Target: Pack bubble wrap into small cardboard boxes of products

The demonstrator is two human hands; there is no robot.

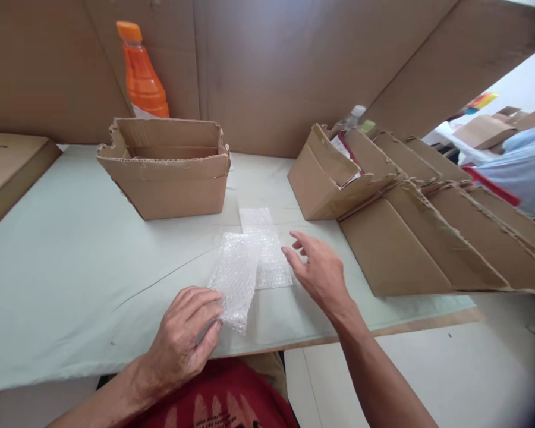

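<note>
Handling the near wrap (pixel 236 261) well calls, I judge, for a light touch at its edge: the sheet looks thin and soft, so a hard pinch could crease it or flatten the bubbles, while a flat, easy contact with the fingers together should keep it straight. As it overlaps the left part of the far wrap (pixel 271 255), lifting from the free left edge seems the surest way to part the two without dragging the lower one along the cloth (pixel 71 267). The left hand (pixel 187 333) has its fingertips at that left edge, towards the lower end, with the fingers close together, loosely curled, and the thumb just below them; whether they pinch the sheet or merely rest against it, I cannot tell. The near wrap extends up and to the right from those fingertips, its lower corner pointing towards the person. The right hand (pixel 321 267) holds nothing: its thumb and forefinger stand apart, just beside the right edge of the far wrap, and well apart from the near one. Both wraps lie in front of the person, below the gap between the box (pixel 182 190) and the bins (pixel 325 187).
</note>
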